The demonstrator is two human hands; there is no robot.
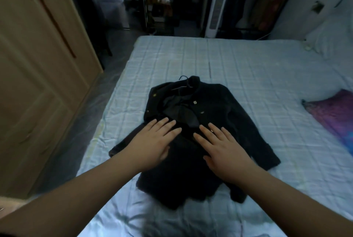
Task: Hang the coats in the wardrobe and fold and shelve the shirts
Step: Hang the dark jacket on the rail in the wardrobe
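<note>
While both hands, left hand point(152, 141) & right hand point(223, 148), lie flat, fingers apart, gripping nothing, on the black coat point(193, 175) mid-bed point(267, 83), it looks soft, floppy, prob. heavyish—lift via hanger point(183, 83) at the collar.

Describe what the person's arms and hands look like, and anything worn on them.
Both forearms are bare as far as the frame shows: no sleeves or cuffs. The left hand and right hand wear no gloves, and no rings, watch or bracelets are visible. Fingernails look short and unpainted.
</note>
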